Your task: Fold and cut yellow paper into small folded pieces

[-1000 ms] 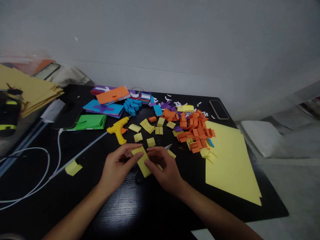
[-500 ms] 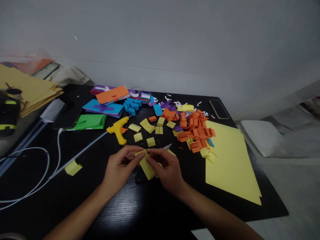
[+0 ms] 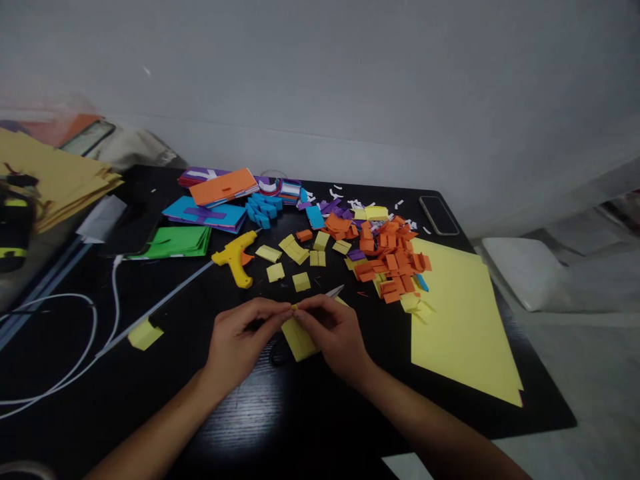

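Observation:
My left hand (image 3: 240, 340) and my right hand (image 3: 337, 337) meet over the middle of the black table. Both pinch the upper end of a folded yellow paper piece (image 3: 299, 341), thumbs and forefingers nearly touching. Its lower part shows between them, slanting down to the right. Beneath lie scissors, with a blade tip (image 3: 336, 291) poking out past my right hand and a dark handle (image 3: 279, 353) near my left. Small creased yellow paper pieces (image 3: 301, 282) lie just beyond my fingers, beside a yellow glue gun (image 3: 235, 258).
Orange folded paper pieces (image 3: 393, 260) are heaped at the right, touching large yellow sheets (image 3: 460, 327). A phone (image 3: 439, 215) rests at the far right. Blue (image 3: 205, 213) and green paper (image 3: 180, 241) stacks lie at the back left. A white cable (image 3: 116, 293) loops on the left.
My fingertips have closed together at the top of the yellow paper piece, covering more of it. My left thumb has shifted slightly right. The other things lie as before.

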The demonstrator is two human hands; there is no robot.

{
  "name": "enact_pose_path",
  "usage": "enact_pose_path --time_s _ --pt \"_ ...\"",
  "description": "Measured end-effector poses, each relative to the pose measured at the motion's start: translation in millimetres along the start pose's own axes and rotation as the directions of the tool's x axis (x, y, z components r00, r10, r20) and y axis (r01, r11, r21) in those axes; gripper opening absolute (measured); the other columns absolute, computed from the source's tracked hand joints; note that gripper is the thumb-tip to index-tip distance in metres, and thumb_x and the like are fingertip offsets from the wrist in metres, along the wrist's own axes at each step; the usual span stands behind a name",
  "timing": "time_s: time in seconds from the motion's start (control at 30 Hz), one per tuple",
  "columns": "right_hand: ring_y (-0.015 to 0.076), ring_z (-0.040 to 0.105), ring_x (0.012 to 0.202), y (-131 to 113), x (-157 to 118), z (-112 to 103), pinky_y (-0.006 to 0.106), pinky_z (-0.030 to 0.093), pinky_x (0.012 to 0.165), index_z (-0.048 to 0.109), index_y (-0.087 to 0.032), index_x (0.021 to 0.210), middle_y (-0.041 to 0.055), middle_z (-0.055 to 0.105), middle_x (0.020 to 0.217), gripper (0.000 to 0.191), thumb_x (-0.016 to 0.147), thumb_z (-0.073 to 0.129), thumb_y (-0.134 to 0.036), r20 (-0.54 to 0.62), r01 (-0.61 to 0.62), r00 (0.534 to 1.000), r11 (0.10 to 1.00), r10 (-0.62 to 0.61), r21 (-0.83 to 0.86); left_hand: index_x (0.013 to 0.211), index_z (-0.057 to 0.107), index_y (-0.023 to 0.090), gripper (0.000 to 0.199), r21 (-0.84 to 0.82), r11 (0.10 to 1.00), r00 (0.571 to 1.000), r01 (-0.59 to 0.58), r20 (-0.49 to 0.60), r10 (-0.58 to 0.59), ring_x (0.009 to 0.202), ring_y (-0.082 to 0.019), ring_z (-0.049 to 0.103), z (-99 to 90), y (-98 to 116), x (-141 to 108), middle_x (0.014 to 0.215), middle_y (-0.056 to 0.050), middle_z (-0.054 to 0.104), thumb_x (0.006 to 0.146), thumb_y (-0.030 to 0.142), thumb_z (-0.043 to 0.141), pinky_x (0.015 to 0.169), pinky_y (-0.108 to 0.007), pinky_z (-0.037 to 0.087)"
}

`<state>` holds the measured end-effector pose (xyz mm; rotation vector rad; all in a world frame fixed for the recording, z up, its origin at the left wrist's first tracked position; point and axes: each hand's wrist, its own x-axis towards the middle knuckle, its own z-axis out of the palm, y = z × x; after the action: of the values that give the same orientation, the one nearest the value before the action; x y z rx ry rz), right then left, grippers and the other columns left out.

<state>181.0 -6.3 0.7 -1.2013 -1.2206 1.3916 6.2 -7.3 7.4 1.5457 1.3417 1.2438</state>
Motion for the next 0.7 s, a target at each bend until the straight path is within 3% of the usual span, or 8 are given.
enact_pose_path --time_s 0.4,0.7 --pt "0.0191 0.069 0.075 0.7 2.9 -2.9 0.031 0.055 0.071 0.078 -0.022 0.083 0.0026 0.077 0.081 0.016 0.081 0.079 -0.038 -0.022 -0.068 0.997 0.996 0.069 0.063 0.091 0.081 0.021 0.008 0.055 0.992 0.992 -0.117 0.056 0.114 0.066 -0.014 0.073 -0.5 1.9 1.2 0.08 0.0 0.081 0.085 0.018 0.078 0.065 -0.02 0.059" --pt "0.0179 0.074 0.08 4.5 -1.8 1.3 0.028 0.06 0.075 0.078 -0.022 0.093 0.0025 0.079 0.087 0.011 0.084 0.078 -0.028 -0.094 0.087 0.992 0.996 -0.086 0.006 0.088 0.079 0.021 0.004 0.018 0.998 0.995 -0.068 0.071 0.067 0.07 -0.014 0.074 1.3 -5.1 0.8 0.079 0.001 0.079 0.086 0.018 0.077 0.066 -0.02 0.059"
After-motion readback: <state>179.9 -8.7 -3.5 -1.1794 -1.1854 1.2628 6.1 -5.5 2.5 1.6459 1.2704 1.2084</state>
